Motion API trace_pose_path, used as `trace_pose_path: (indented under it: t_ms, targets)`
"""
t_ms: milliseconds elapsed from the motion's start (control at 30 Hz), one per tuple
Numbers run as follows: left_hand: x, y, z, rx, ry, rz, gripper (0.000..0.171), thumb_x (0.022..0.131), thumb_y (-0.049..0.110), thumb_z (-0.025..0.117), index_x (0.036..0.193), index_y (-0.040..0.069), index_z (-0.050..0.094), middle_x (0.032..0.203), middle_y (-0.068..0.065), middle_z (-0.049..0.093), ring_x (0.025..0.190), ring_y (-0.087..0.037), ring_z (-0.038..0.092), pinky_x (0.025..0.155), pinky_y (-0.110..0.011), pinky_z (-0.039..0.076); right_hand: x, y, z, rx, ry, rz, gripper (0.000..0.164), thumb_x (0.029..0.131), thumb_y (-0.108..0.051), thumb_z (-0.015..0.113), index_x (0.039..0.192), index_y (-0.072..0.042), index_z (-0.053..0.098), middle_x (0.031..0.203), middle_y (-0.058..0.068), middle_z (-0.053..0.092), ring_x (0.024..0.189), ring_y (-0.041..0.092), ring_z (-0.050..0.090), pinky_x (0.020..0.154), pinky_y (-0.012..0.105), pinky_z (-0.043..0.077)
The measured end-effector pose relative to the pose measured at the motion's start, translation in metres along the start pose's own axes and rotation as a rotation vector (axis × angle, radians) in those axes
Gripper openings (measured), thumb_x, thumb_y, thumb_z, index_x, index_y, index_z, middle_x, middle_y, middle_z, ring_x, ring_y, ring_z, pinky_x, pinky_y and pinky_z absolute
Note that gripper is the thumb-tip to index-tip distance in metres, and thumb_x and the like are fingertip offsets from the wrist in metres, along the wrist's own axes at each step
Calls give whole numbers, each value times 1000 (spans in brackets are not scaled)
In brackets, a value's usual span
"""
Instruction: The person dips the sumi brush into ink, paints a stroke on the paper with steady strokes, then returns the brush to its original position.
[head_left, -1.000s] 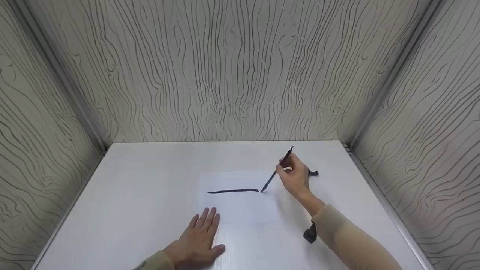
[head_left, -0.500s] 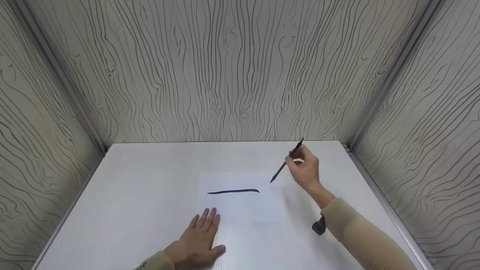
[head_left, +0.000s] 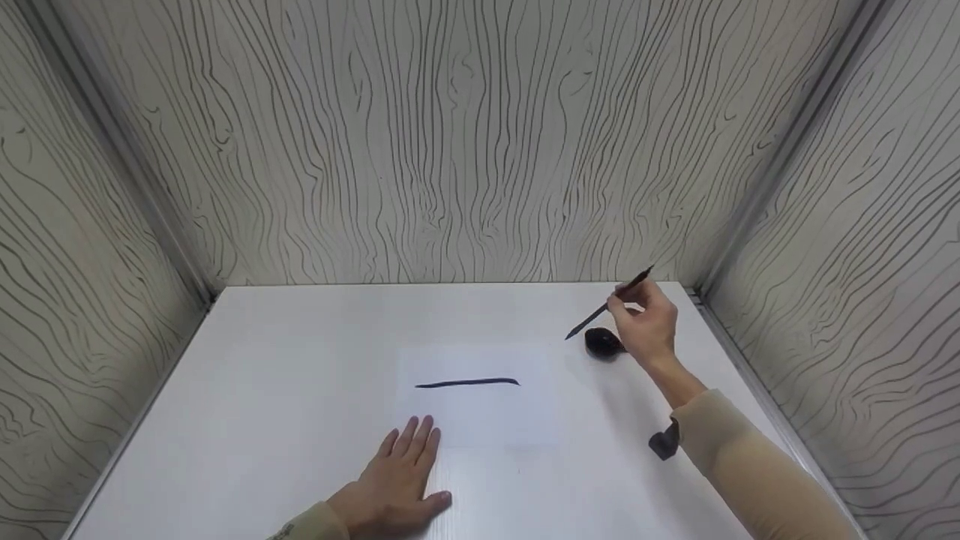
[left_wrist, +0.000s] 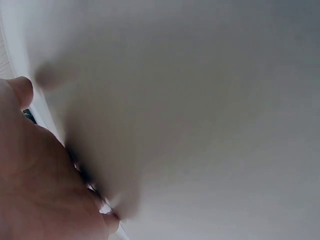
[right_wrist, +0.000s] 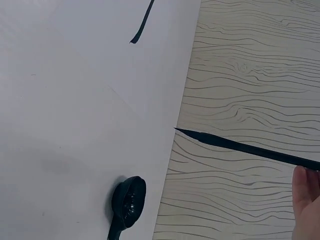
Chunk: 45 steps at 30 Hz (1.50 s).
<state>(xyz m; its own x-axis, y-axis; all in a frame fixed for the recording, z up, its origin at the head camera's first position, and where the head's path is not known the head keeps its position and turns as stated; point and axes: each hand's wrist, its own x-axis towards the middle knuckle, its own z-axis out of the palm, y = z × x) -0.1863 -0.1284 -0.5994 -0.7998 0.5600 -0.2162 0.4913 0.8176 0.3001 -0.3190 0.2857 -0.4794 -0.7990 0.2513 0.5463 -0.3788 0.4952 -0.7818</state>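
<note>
My right hand (head_left: 649,322) pinches a black ink brush (head_left: 591,321) by its shaft, above the back right of the table. The brush's pointed tip, also sharp in the right wrist view, aims down and left, apart from the paper. A white sheet of paper (head_left: 487,420) lies mid-table, bearing one dark horizontal stroke (head_left: 466,383). Flat on the table, my left hand (head_left: 401,476) has its straight fingertips at the sheet's lower left corner. Beneath the brush sits a round-bowled black spoon (right_wrist: 131,202) with shiny dark liquid; my right hand hides its handle in the head view.
Wood-grain panels (head_left: 465,142) enclose the white table (head_left: 247,420) at the back and both sides. A small dark device (head_left: 664,442) hangs at my right cuff, above the tabletop.
My right hand has lifted the brush off the end of the stroke and carried it back and right. The spoon's bowl has come into view. The left hand has stayed put.
</note>
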Motion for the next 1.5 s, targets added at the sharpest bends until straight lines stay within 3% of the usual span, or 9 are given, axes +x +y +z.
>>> trace_pose_path:
  t_ms: [100,200,367,533,867,1133,1267,1367,1500]
  targets:
    - [0,0,0,4,1,0,103,109,77,38,178,1,23,191,-19,14,177,-46,16,140,-70,20,2,4,-6,3,24,3,12,100,7,74,112,6,71,99,-2,76,100,14,78,87,8,60]
    - [0,0,1,3,3,0,104,108,77,39,178,1,22,191,-20,14,178,-46,15,140,-70,20,2,9,-11,14,42,-39,12,99,10,74,110,7,72,99,5,78,97,7,77,86,8,60]
    - [-1,0,0,2,7,-4,107,107,80,40,178,2,22,191,-19,15,178,-45,15,141,-69,19,0,18,-15,44,37,-176,14,93,19,75,104,10,73,99,23,77,93,-8,71,83,8,61]
    - [-3,2,-1,-8,17,-3,110,105,82,40,178,1,22,191,-19,14,178,-45,16,141,-69,19,-2,26,-19,42,1,-339,20,88,25,74,102,11,71,100,24,76,97,-7,71,87,10,62]
    - [-1,2,1,20,7,-17,113,103,86,38,179,4,21,191,-16,13,178,-43,15,141,-68,20,-7,42,-24,-265,-89,-693,27,83,24,76,100,4,71,98,14,75,90,30,78,98,4,53]
    - [0,0,1,10,3,-20,114,103,88,38,179,6,20,192,-14,13,179,-42,15,141,-68,19,-14,59,-32,-474,-189,-842,35,74,25,81,96,0,71,100,12,74,92,27,77,81,33,65]
    - [0,-1,2,-1,2,-20,113,103,87,37,180,6,20,192,-14,13,179,-42,14,141,-68,19,-15,67,-36,-528,-232,-949,27,81,18,83,96,-2,72,100,13,74,92,27,78,80,35,68]
    - [0,0,1,-2,4,-16,112,104,86,38,179,5,21,192,-15,13,179,-43,14,141,-69,19,-16,74,-41,-552,-260,-1029,10,100,7,73,96,-2,71,100,12,73,90,27,78,79,35,68]
    - [0,0,-1,-2,-4,-14,111,105,85,37,179,4,20,191,-17,13,178,-44,14,141,-69,19,-19,85,-48,-597,-303,-1106,36,120,-10,46,97,-3,72,101,11,73,90,25,77,78,31,67]
